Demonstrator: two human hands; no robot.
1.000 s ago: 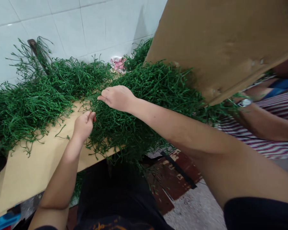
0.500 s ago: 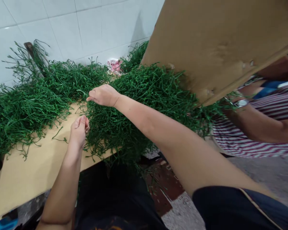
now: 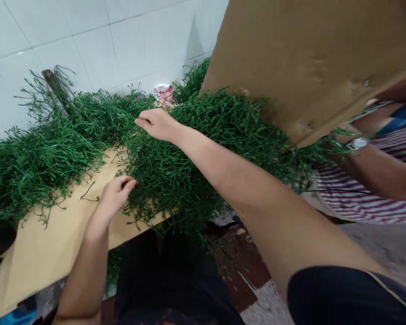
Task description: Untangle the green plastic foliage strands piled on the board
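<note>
Thin green stems (image 3: 179,174) were heaped in tangled piles on a board (image 3: 56,246), some draped over its near edge.

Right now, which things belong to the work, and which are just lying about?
Seemingly in the work:
- green sprigs by the left hand and right hand
- tan surface under the sprigs

Seemingly lying about:
- pink-and-white item near the wall
- blue item, lower left

Heaped green stems (image 3: 176,180) on cardboard (image 3: 43,253) suggest a small workshop.

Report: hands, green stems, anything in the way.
Left hand at edge of green stems. Right hand above them. Both curled, grip unclear. Cardboard panel at their right end.
</note>
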